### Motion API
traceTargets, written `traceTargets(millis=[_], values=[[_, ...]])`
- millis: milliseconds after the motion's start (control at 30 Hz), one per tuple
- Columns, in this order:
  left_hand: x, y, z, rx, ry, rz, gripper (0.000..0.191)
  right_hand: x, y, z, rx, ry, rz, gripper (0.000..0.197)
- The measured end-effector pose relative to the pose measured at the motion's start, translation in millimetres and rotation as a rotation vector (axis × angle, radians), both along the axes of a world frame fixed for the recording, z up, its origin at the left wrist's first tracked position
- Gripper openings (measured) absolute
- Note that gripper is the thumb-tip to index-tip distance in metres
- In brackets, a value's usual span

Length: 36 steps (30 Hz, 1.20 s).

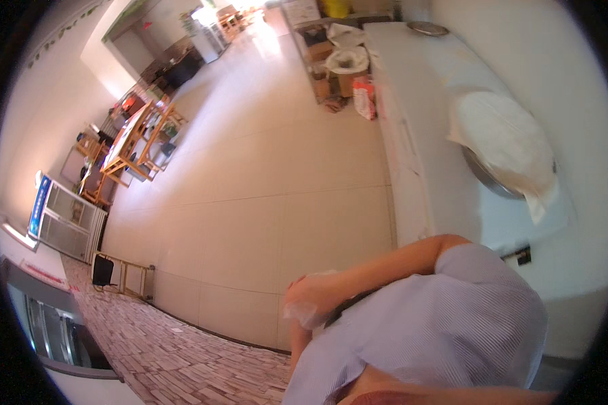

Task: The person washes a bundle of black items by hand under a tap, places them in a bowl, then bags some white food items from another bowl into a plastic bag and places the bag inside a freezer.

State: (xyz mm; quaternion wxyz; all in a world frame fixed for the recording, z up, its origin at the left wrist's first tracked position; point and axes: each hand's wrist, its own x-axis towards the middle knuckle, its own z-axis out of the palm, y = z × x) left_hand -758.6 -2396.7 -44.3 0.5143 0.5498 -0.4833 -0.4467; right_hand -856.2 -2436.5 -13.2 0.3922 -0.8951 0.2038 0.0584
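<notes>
My right arm reaches across my body, and my right hand is closed in front of my striped shirt. Thin translucent film, seemingly plastic, shows around its fingers. My left forearm rises to the same spot. My left hand is mostly hidden there by the right hand and the film, so its grip cannot be made out. To my right a large metal basin stands on a long white counter. A white cloth or sheet covers its top.
A round metal dish lies at the counter's far end. Beside the counter stand a lined bin and a red-and-white bag. Across the tiled floor are a wooden table, a glass-door cooler and a metal-framed chair.
</notes>
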Motion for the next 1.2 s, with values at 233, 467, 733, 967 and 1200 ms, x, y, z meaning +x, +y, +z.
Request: traceTargets(millis=[233,467,733,967,1200], values=[[-24,-143,20,-0.016,0.052,-0.201,0.015,-143,-123,67,-0.673,-0.670,-0.754,0.035],[-54,-301,-8,-0.269,-0.469,-0.288,0.008,-438,-275,16,-0.857,-0.679,-1.665,0.024],[-90,-372,3,-0.176,-0.033,-0.052,0.012,-639,-265,9,-0.638,0.634,-2.365,0.048],[-154,-498,49,0.010,-0.386,-0.197,0.012,-699,-293,-12,-0.452,0.939,-2.270,0.047],[-299,-662,26,-0.199,-0.168,-0.601,0.007,-781,-203,-83,-0.305,0.846,-2.581,0.029]])
